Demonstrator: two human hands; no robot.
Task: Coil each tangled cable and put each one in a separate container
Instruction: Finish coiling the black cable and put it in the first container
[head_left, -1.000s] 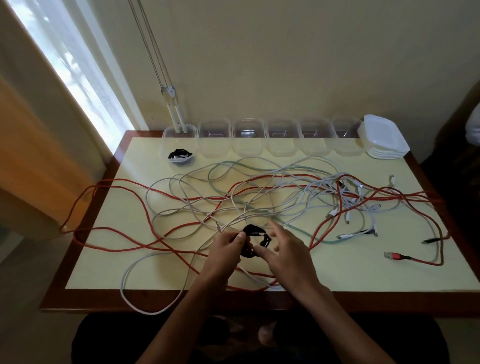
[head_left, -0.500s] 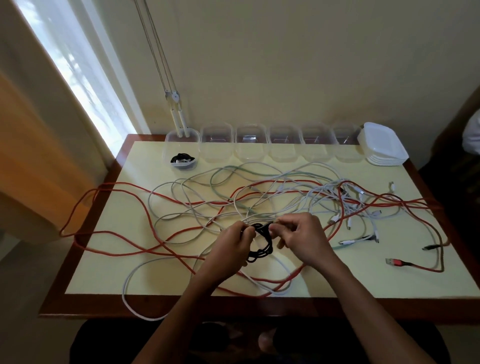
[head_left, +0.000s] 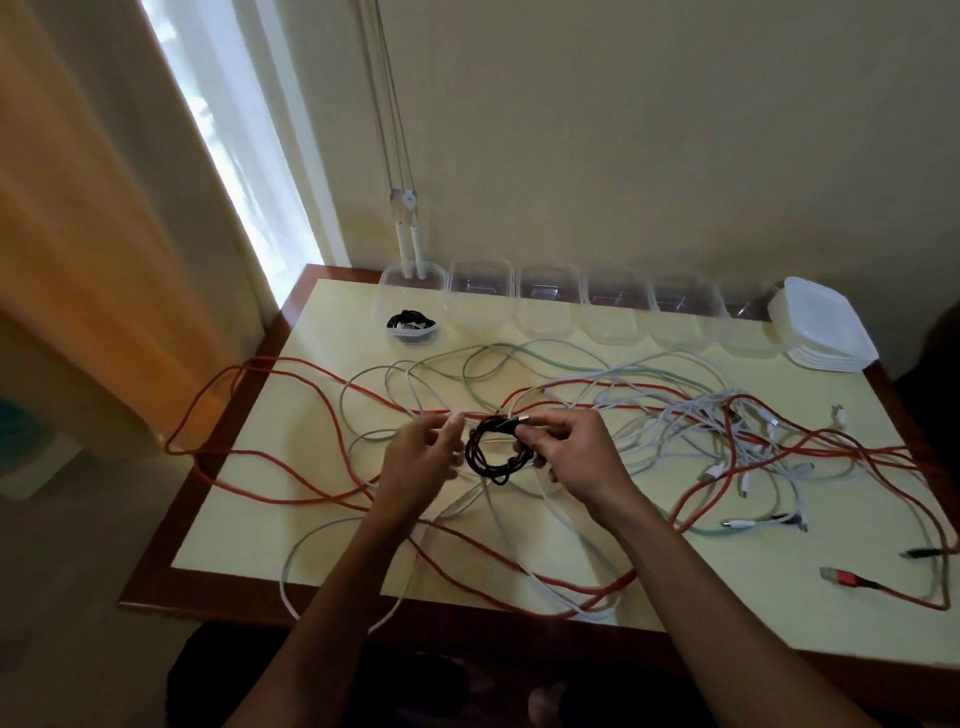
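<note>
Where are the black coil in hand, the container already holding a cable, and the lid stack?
black coil (head_left: 491, 453): head view, lower-left arc of loop.
filled container (head_left: 387, 291): head view, left wall.
lid stack (head_left: 826, 332): head view, top lid's face.

Right hand (head_left: 576, 457) fingers (head_left: 535, 447) hide right side of black cable coil (head_left: 493, 449). Counter (head_left: 779, 613) right edge cut by frame. Red cable (head_left: 249, 457) loops past counter's left edge. Connector types too small to tell.
</note>
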